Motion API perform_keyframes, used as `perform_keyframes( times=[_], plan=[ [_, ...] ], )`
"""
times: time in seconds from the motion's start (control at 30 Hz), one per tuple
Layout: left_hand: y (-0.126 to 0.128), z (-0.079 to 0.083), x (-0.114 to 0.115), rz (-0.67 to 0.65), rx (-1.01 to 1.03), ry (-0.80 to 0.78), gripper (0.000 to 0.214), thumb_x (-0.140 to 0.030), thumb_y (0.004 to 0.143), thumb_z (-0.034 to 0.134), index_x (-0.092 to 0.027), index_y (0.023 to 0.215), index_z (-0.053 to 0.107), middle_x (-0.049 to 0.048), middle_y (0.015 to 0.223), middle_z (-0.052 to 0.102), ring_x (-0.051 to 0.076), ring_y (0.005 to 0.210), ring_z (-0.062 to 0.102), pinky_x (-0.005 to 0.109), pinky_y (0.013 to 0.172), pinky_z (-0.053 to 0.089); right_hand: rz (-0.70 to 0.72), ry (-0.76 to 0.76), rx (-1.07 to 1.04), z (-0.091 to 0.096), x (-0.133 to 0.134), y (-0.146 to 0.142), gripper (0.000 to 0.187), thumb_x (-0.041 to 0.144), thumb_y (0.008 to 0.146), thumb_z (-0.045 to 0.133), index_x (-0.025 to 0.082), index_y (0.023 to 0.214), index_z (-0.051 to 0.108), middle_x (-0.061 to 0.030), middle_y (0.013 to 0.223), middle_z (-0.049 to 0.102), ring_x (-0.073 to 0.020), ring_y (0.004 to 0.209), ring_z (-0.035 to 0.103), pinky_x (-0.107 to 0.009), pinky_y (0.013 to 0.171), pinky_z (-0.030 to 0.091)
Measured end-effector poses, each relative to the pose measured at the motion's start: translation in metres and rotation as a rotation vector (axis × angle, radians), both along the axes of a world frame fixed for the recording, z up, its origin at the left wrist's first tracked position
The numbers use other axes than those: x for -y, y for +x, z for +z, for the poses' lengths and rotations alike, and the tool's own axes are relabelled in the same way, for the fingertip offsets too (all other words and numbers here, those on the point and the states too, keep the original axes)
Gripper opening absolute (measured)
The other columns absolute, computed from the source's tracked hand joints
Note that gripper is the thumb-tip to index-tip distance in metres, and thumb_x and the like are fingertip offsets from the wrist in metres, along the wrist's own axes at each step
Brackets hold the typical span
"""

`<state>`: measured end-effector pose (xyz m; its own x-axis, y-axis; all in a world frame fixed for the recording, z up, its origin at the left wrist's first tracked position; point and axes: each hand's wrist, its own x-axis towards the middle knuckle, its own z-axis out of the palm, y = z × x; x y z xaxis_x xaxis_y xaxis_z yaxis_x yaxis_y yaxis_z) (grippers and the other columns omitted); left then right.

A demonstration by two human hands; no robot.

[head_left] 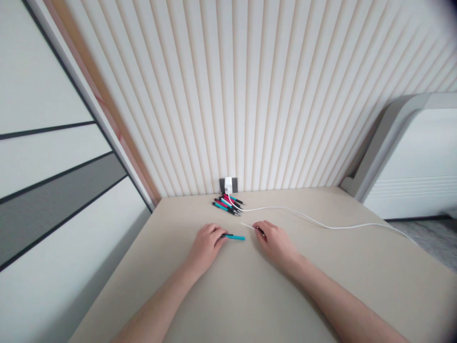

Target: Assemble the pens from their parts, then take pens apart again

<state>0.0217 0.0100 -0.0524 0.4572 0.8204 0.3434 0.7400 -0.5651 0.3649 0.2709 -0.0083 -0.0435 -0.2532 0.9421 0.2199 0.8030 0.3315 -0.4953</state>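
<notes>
My left hand (209, 240) is closed on a teal pen barrel (237, 238) with a black clip along it, and the barrel points right across the table. My right hand (273, 238) pinches a black pen part (261, 231), from which a thin white refill (247, 225) sticks out to the left. The refill's end is apart from the barrel, slightly above it in view. Fingers hide the rest of both pieces.
Several teal, red, white and black pens (226, 205) lie in a pile at the back, by a white charger (228, 185) in a dark wall socket. Its white cable (314, 220) runs right across the table (228, 295). A ribbed wall (243, 95) stands behind, a bed frame (403, 157) right.
</notes>
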Motion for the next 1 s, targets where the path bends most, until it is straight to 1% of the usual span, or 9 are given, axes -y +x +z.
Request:
perform_keyframes(
  times=[0.1,0.2,0.33,0.43,0.57,0.7,0.83,0.9,1.0],
  plan=[
    [0.001,0.0,0.002,0.005,-0.034,0.03,0.018,-0.026,0.089,0.06,-0.025,0.104,0.069,0.0067,0.105,0.062,0.023,0.101,0.057,0.04,0.091,0.046,0.049,-0.006,0.022,0.0,0.0,-0.001,0.027,0.024,0.098,0.038,0.022,0.106,0.063,-0.0063,0.102,0.067,-0.0184,0.092,0.063,-0.027,0.078,0.043],
    [0.0,-0.002,0.001,0.045,-0.071,0.036,0.018,-0.023,0.088,0.06,-0.024,0.103,0.07,0.0075,0.106,0.061,0.024,0.102,0.057,0.041,0.091,0.046,0.082,-0.01,0.043,0.0,0.001,-0.002,0.027,0.023,0.098,0.038,0.022,0.106,0.063,-0.0065,0.101,0.067,-0.0187,0.092,0.063,-0.027,0.078,0.044],
    [-0.003,-0.004,0.0,0.117,-0.111,0.044,0.018,-0.021,0.089,0.057,-0.022,0.1,0.071,0.0082,0.104,0.061,0.024,0.101,0.057,0.042,0.089,0.046,0.103,-0.015,0.052,-0.001,0.001,-0.002,0.027,0.023,0.098,0.038,0.022,0.107,0.064,-0.0068,0.099,0.067,-0.0189,0.092,0.063,-0.027,0.078,0.044],
    [-0.005,-0.004,0.0,0.178,-0.142,0.069,0.016,-0.021,0.088,0.056,-0.021,0.091,0.072,0.0086,0.103,0.061,0.025,0.1,0.057,0.042,0.087,0.046,0.113,-0.018,0.056,-0.001,0.002,-0.003,0.028,0.023,0.098,0.038,0.022,0.107,0.064,-0.0069,0.098,0.068,-0.019,0.092,0.063,-0.028,0.08,0.044],
    [-0.004,-0.002,0.003,0.289,-0.161,0.132,0.014,-0.021,0.086,0.057,-0.02,0.079,0.07,0.0081,0.095,0.062,0.025,0.093,0.057,0.04,0.081,0.046,0.111,-0.021,0.07,-0.001,0.001,-0.002,0.028,0.023,0.098,0.039,0.022,0.108,0.065,-0.0075,0.098,0.068,-0.0197,0.095,0.062,-0.029,0.082,0.044],
    [-0.003,0.001,0.006,0.347,-0.196,0.157,0.01,-0.021,0.083,0.06,-0.02,0.081,0.069,0.0072,0.092,0.062,0.025,0.09,0.057,0.039,0.079,0.045,0.12,-0.022,0.078,0.0,0.001,-0.003,0.028,0.023,0.098,0.039,0.022,0.108,0.064,-0.0072,0.099,0.068,-0.0198,0.096,0.062,-0.029,0.083,0.044],
    [0.002,0.004,0.008,0.312,-0.178,0.129,0.011,-0.018,0.082,0.06,-0.02,0.09,0.068,0.0075,0.095,0.062,0.026,0.094,0.058,0.041,0.082,0.046,0.202,0.002,0.087,0.0,0.002,-0.004,0.028,0.022,0.098,0.038,0.022,0.11,0.064,-0.0072,0.099,0.068,-0.0195,0.096,0.061,-0.029,0.085,0.044],
    [0.006,0.005,0.01,0.214,-0.128,0.131,0.017,-0.017,0.083,0.059,-0.021,0.097,0.067,0.007,0.098,0.062,0.025,0.096,0.058,0.041,0.085,0.046,0.234,0.016,0.109,0.001,0.003,-0.005,0.029,0.023,0.099,0.038,0.022,0.109,0.065,-0.0073,0.098,0.068,-0.0196,0.096,0.061,-0.03,0.085,0.044],
    [0.014,0.008,0.016,-0.007,-0.073,0.134,0.019,-0.019,0.088,0.055,-0.023,0.104,0.065,0.0058,0.101,0.063,0.022,0.098,0.058,0.038,0.089,0.045,0.282,0.047,0.104,0.001,0.005,-0.007,0.029,0.024,0.099,0.039,0.023,0.108,0.066,-0.0069,0.097,0.067,-0.0191,0.095,0.061,-0.03,0.086,0.044]
  ],
)
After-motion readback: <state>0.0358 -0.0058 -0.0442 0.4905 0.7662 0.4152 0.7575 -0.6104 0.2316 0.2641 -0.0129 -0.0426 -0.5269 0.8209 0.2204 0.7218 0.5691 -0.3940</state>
